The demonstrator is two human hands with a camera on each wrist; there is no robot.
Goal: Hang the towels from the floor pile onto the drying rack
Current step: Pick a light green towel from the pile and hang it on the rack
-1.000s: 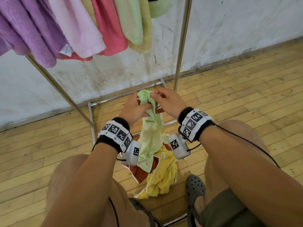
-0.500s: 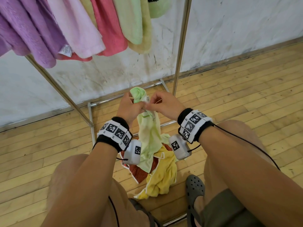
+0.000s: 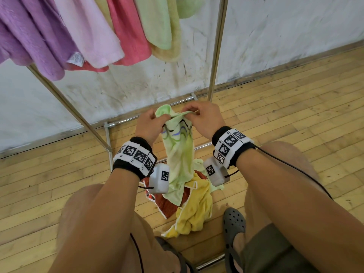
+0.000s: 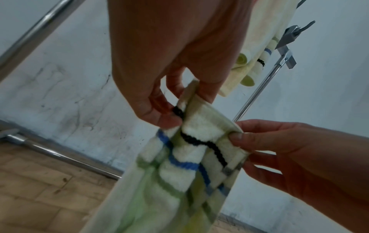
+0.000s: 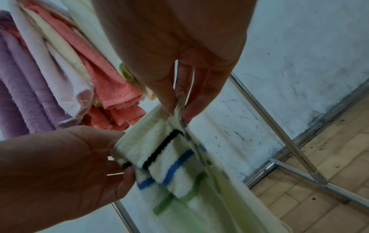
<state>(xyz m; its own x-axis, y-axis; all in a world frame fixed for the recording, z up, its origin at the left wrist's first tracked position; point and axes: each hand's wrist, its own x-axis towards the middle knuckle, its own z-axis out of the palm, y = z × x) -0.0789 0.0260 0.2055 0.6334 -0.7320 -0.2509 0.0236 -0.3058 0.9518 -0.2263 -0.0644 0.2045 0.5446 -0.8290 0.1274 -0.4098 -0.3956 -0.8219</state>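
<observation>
Towel (image 3: 180,152) looks light and floppy, so both hands' fingers (image 4: 159,119) pinching its striped top hem seems the spot to hold.

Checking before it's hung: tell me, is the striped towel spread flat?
No: striped towel hangs bunched, top edge pinched between left hand and right hand.

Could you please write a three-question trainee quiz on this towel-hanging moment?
1. True or false: both hands pinch the striped towel.
2. Which stripe lies nearest its held edge: A black, B blue, C green?
3. Fill in: beneath it, the pile shows a yellow towel and a ___ one.

Key: 1 true: the left hand and right hand each pinch its top edge. 2 A. 3 red.
</observation>
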